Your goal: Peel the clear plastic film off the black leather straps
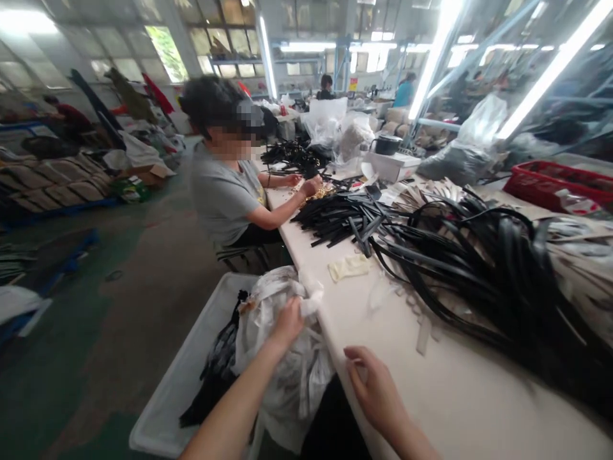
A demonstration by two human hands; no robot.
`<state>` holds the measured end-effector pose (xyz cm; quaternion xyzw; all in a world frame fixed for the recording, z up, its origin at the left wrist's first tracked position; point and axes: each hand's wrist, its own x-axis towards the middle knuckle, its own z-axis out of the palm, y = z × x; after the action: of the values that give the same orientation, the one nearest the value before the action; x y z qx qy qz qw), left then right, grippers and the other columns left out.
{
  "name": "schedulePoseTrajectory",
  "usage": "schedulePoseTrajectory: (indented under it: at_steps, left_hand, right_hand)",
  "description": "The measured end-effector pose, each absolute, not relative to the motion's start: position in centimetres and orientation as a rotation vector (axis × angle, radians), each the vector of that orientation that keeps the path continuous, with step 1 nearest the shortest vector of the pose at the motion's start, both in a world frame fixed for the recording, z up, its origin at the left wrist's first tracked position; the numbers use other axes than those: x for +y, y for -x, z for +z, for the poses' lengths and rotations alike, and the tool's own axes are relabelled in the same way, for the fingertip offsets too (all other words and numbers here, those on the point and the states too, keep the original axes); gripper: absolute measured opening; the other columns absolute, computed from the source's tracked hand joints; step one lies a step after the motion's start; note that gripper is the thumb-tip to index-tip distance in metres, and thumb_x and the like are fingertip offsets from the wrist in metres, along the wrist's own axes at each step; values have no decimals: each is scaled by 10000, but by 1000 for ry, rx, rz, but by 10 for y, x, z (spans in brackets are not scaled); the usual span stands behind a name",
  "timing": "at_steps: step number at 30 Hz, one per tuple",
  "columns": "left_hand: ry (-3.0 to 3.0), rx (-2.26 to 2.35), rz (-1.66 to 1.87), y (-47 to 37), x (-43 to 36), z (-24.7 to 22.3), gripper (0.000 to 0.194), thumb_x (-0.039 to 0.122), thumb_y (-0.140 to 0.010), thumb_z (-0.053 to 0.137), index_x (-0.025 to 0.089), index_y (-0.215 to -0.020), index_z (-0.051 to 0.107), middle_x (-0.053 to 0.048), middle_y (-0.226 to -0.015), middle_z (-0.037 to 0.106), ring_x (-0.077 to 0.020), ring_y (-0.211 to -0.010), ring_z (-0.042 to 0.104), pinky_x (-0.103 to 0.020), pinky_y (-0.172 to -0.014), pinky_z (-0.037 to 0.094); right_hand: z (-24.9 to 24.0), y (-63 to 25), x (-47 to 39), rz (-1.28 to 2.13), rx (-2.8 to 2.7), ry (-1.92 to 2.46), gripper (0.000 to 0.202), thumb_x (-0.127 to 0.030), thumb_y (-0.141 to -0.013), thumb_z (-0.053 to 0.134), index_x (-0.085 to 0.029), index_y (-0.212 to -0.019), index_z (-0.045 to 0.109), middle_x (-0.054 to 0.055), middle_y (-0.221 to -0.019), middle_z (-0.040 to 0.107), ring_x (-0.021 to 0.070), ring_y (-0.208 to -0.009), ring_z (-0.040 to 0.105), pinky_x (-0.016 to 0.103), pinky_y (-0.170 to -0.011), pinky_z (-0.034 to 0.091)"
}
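Observation:
My left hand [288, 321] is closed on the top of a white plastic bag [282, 364], which hangs beside the table edge and partly over a white bin [167, 383]. My right hand [376, 386] is at the table's near edge with its fingers curved and apart, and nothing shows in it. Dark strips [215, 377] lie in the bin left of the bag. On the table [460, 390], a pale yellow glove [348, 268] lies ahead of my hands, near small clear plastic pieces.
Long black straps [479, 275] cover the table's right side, beside a pile of short black strips [340, 217]. A seated person [223, 185] works at the left edge. A red basket [560, 185] stands far right.

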<state>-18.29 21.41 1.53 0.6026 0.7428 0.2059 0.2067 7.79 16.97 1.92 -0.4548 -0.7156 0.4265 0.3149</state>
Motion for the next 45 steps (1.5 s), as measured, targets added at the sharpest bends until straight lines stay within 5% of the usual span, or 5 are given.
schedulePoseTrajectory:
  at_steps: [7, 23, 34, 40, 45]
  left_hand:
    - [-1972, 2022, 801, 157, 221, 93, 207, 85, -650, 487, 232, -795, 495, -39, -835, 558, -235, -854, 568, -362, -782, 479]
    - [-2228, 1388, 1433, 53, 403, 173, 332, 32, -697, 557, 192, -988, 567, -34, -954, 621, -205, -921, 604, -331, -840, 482]
    - [-2209, 1467, 946, 73, 475, 113, 676, 202, -759, 691, 178, -1394, 459, -139, -1326, 562, -225, -1079, 604, -385, -985, 462]
    - [-2150, 1868, 808, 135, 364, 108, 448, 229, -847, 579, 179, -1292, 553, -110, -1192, 630, -249, -1100, 602, -403, -990, 472]
    - [-1968, 2181, 639, 130, 202, 58, 392, 307, -898, 553, 218, -1279, 535, -124, -1341, 547, -298, -1308, 479, -478, -1114, 380]
  right_hand:
    - [39, -13, 215, 1054, -1944, 972, 1236, -337, -651, 826, -274, -1578, 11, 153, -1637, 150, 376, -1488, 209, 586, -1142, 364]
    - [143, -86, 410, 316, -1932, 1066, 515, -140, -876, 473, -200, -1379, 375, 129, -1351, 549, 265, -1208, 542, 365, -977, 471]
    - [110, -130, 545, 248, -2409, 1458, 731, -72, -796, 632, -193, -1463, 356, 197, -1400, 451, 328, -1225, 515, 453, -988, 438]
    - [102, -140, 587, 468, -2340, 1565, 1238, -383, -566, 902, -104, -1542, 193, 312, -1498, 298, 439, -1338, 401, 609, -1046, 372]
    - [125, -163, 548, 277, -2194, 1347, 1214, -396, -538, 915, -176, -1537, 262, 239, -1564, 238, 507, -1408, 243, 728, -1100, 177]
